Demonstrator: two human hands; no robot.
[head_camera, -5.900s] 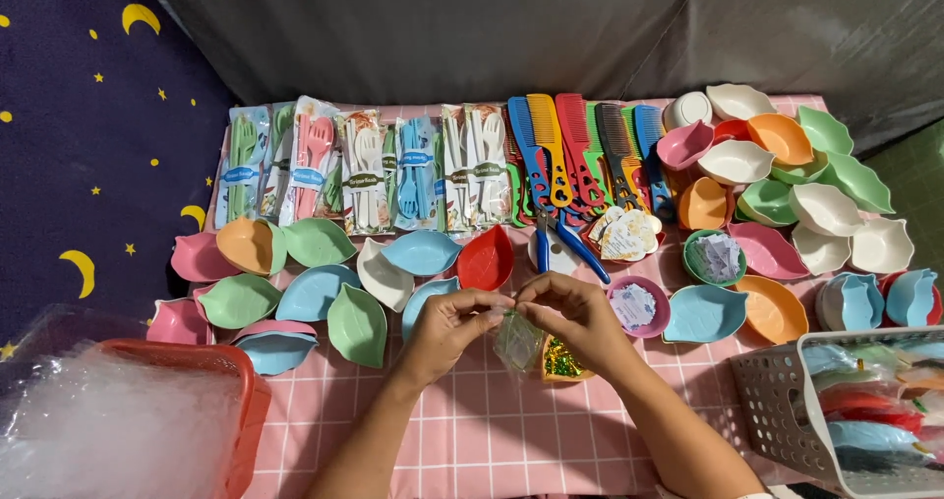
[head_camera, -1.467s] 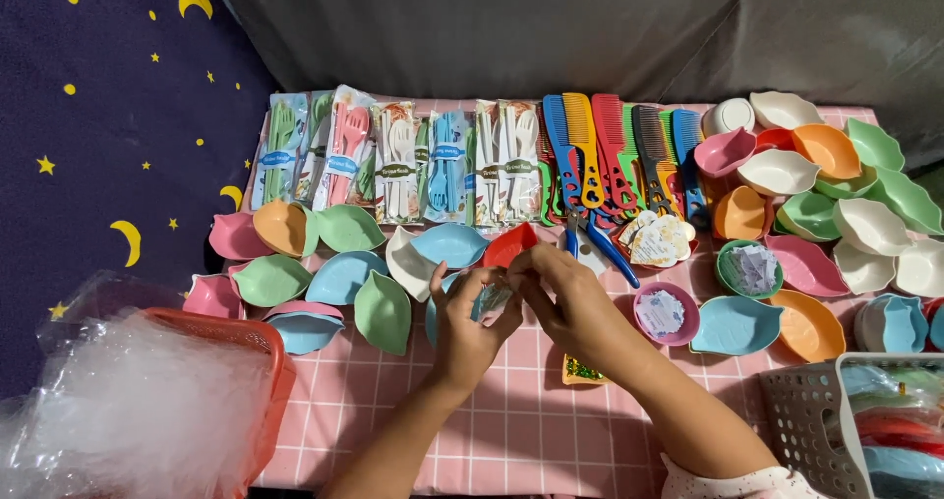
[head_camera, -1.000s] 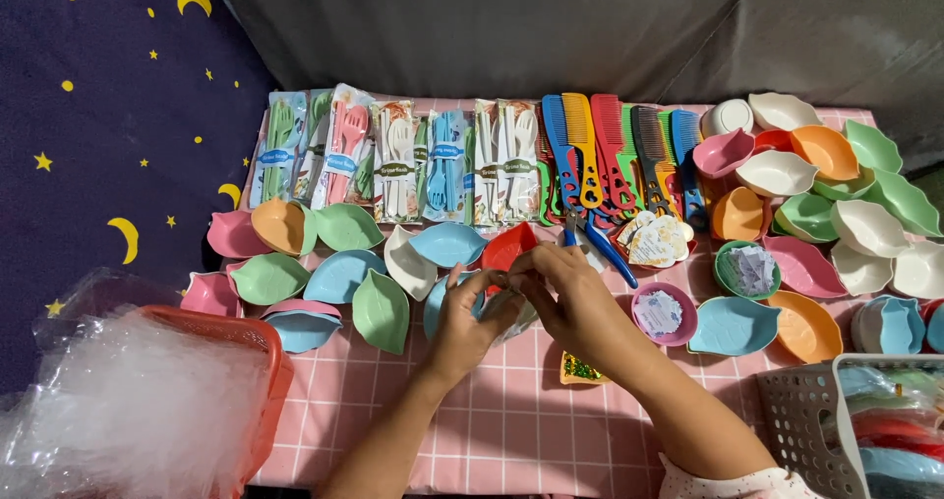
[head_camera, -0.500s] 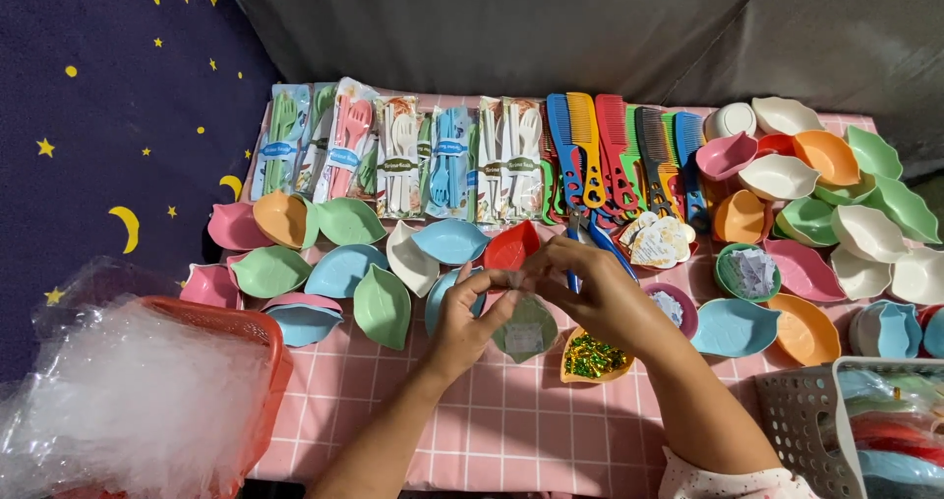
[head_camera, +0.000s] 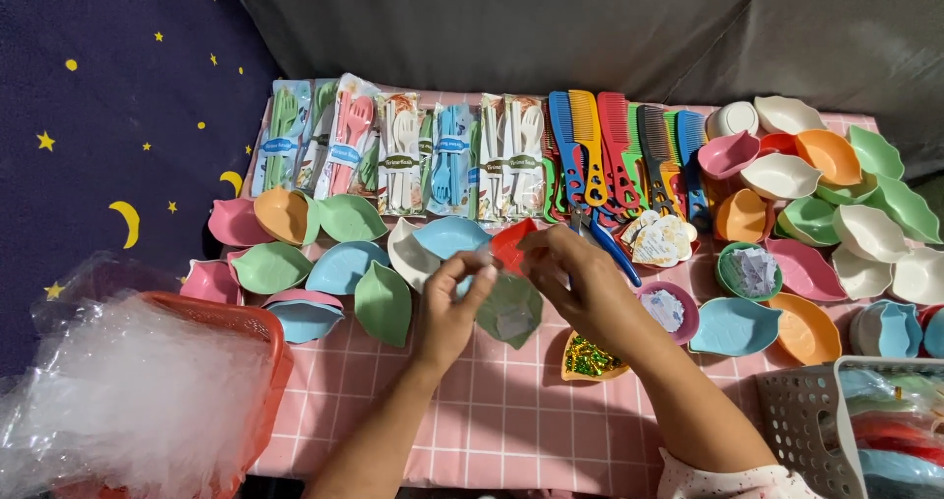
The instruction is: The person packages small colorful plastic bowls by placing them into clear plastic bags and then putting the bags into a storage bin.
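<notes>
Head view: a small green leaf-shaped dish [head_camera: 511, 312] wrapped in a clear plastic bag is held up between the two hands, a little above the counter [head_camera: 462, 430] with its pink checked cloth, near the middle of the picture. The left hand [head_camera: 450, 307] pinches the left edge of the bag between thumb and fingers, so its grip is closed on the plastic; the right hand [head_camera: 580, 283] holds the upper right part of the bag in the same way, its grip also narrow and closed on it. It seems the hands pull the bag from both sides so the thin plastic stays stretched over the dish. Just behind the hands a red dish [head_camera: 513, 243] and a blue dish [head_camera: 447, 235] lie on the cloth, and just below the right hand stands a small yellow dish with shiny green and gold pieces [head_camera: 593, 358]. Further out, rows of leaf dishes in pastel colours [head_camera: 295, 253] are lined on the left, packets of plastic cutlery [head_camera: 393, 150] and coloured combs [head_camera: 615, 155] lie at the back, and more dishes [head_camera: 836, 204] are grouped on the right, sorted by kind. An orange basket of clear plastic bags [head_camera: 147, 401] stands at the left corner, a grey basket [head_camera: 816, 430] at the right.
</notes>
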